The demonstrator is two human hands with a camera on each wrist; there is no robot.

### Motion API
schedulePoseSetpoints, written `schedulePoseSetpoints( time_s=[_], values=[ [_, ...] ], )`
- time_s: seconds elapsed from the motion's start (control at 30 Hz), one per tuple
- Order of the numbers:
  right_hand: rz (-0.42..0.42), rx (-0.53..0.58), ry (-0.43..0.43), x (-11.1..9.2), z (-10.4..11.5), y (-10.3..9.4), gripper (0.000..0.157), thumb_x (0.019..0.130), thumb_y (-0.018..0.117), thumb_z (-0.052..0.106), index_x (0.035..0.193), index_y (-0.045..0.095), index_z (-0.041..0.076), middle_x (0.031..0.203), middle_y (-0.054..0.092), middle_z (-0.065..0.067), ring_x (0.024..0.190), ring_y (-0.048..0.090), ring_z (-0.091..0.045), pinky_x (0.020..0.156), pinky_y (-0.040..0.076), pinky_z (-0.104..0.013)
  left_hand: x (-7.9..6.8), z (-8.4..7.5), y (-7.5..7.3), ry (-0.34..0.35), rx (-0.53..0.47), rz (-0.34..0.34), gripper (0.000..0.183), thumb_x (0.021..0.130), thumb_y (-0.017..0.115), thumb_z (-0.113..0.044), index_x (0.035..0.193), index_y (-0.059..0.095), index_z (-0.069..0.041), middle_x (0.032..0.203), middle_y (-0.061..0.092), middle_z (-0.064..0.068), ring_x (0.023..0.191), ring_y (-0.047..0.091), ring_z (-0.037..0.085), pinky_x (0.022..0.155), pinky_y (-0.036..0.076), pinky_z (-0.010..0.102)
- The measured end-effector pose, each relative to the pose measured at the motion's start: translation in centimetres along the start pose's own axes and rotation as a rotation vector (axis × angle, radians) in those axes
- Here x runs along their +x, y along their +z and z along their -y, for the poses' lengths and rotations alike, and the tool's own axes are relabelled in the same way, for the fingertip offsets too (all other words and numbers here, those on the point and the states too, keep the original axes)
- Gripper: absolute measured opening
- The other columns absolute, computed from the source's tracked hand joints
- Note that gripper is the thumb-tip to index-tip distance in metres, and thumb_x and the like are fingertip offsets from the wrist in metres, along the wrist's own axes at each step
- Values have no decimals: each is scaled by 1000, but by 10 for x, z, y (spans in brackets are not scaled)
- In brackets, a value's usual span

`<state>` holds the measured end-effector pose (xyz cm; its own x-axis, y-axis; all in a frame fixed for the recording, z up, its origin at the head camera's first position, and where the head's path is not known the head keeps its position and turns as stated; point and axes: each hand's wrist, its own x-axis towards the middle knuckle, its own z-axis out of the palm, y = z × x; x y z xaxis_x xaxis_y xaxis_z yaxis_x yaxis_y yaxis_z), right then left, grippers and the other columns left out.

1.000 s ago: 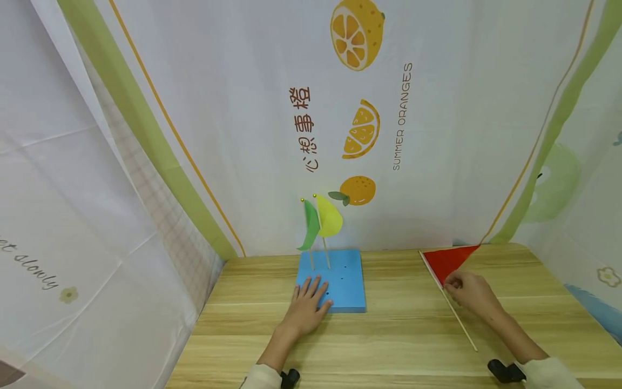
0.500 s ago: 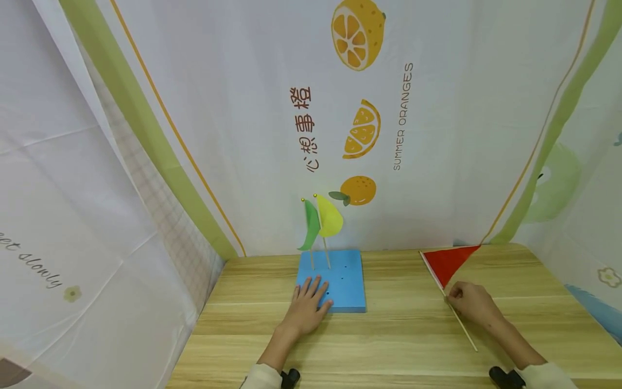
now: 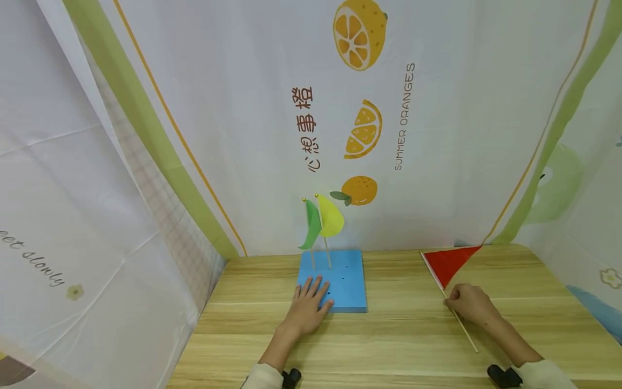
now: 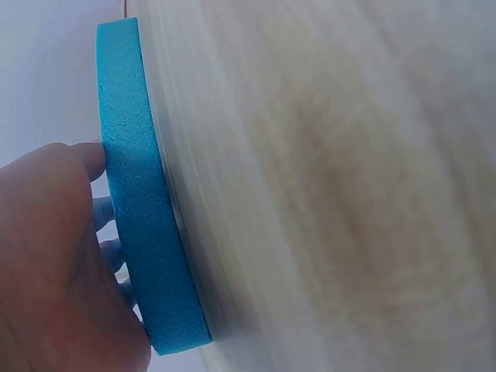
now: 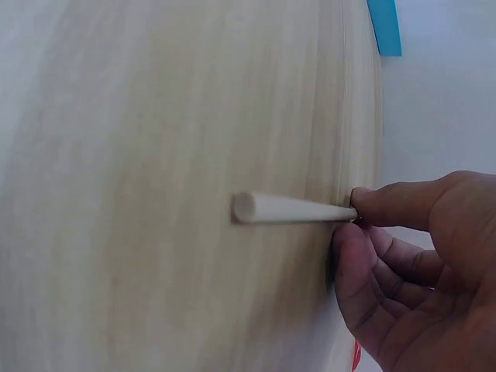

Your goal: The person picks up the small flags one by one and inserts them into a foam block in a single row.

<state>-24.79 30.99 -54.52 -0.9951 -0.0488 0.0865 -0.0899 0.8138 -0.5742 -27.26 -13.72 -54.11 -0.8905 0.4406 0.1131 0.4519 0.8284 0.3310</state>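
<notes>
My left hand point(image 3: 304, 310) rests with spread fingers on a blue foam block point(image 3: 351, 294), whose thick edge point(image 4: 147, 201) shows in the left wrist view. A green flag point(image 3: 312, 224) and a yellow flag point(image 3: 332, 219) stand upright in the block's back part, each on a thin stick. Several small holes show in its top. To the right, a red triangular flag point(image 3: 447, 263) lies on the table. My right hand point(image 3: 471, 305) pinches its wooden stick point(image 5: 291, 208) just below the cloth, between thumb and index finger. The stick's lower end points towards me.
The wood-grain table point(image 3: 389, 340) runs back to a white printed curtain point(image 3: 243, 135). More cloth hangs at the left and right sides. Black wrist mounts point(image 3: 505, 376) sit by both sleeves.
My right hand has slid from the lower corner of the red cloth down onto the bare stick and pinches it there. The left hand and the block have stayed put.
</notes>
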Motion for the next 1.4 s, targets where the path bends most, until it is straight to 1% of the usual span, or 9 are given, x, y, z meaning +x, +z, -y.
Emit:
schedulePoseSetpoints(
  time_s=[0.2, 0.4, 0.63, 0.73, 0.83, 1.0, 1.13, 1.27, 1.4],
  values=[
    [11, 5, 17, -1, 2, -1, 24, 93, 73, 13, 72, 62, 9, 59, 56, 2, 52, 55, -14, 51, 44, -30, 0, -1, -1, 2, 8, 0, 63, 113, 47, -46, 164, 43, -10, 175, 31, 18, 163, 23, 46, 131, 19, 69],
    [27, 4, 47, 0, 5, -2, 26, 90, 70, 14, 68, 59, 11, 56, 54, 3, 49, 53, -13, 49, 42, -28, 0, -1, -2, 0, 9, 8, 62, 114, 46, -45, 165, 42, -10, 175, 30, 17, 164, 22, 45, 131, 18, 68],
    [29, 32, 66, 2, 8, -1, 21, 89, 71, 14, 72, 59, 9, 60, 56, 1, 49, 55, -14, 48, 45, -30, 1, -2, -3, -6, 5, 9, 62, 114, 46, -45, 165, 41, -11, 175, 29, 17, 164, 21, 45, 132, 17, 68],
    [42, 48, 63, 3, 8, 0, 24, 87, 71, 12, 69, 56, 11, 58, 52, 3, 48, 52, -12, 47, 43, -28, 1, -2, -4, -5, 8, 10, 62, 114, 46, -46, 165, 42, -11, 175, 30, 17, 164, 21, 45, 131, 18, 68],
    [52, 63, 58, 5, 8, 1, 29, 85, 69, 10, 63, 51, 15, 54, 43, 7, 47, 46, -10, 46, 38, -25, 1, -2, -3, -6, 10, 13, 62, 114, 46, -46, 165, 42, -11, 175, 30, 17, 164, 22, 45, 131, 18, 68],
    [40, 81, 36, 6, 9, 2, 31, 82, 67, 8, 63, 45, 18, 55, 36, 8, 48, 41, -10, 46, 36, -24, 1, -1, -3, -6, 12, 15, 62, 114, 46, -46, 165, 42, -11, 175, 30, 17, 164, 22, 44, 131, 18, 68],
    [39, 99, 54, 7, 11, 2, 23, 83, 67, 9, 67, 51, 13, 58, 41, 6, 51, 46, -12, 46, 41, -26, 0, -1, -2, -5, 13, 17, 63, 114, 46, -46, 165, 42, -11, 175, 30, 16, 164, 22, 45, 131, 19, 68],
    [36, 132, 71, 8, 15, 3, 10, 85, 68, 9, 80, 61, 4, 67, 55, 0, 53, 56, -13, 47, 52, -28, 0, -1, -2, -5, 11, 17, 63, 114, 46, -46, 165, 42, -11, 176, 29, 16, 164, 22, 45, 131, 19, 68],
    [36, 175, 85, 7, 19, 2, 12, 87, 68, 8, 91, 65, -3, 73, 62, -5, 52, 63, -15, 48, 58, -30, 0, -1, -1, -3, 12, 15, 63, 114, 46, -46, 165, 42, -11, 175, 29, 17, 163, 22, 45, 131, 19, 68]
  ],
)
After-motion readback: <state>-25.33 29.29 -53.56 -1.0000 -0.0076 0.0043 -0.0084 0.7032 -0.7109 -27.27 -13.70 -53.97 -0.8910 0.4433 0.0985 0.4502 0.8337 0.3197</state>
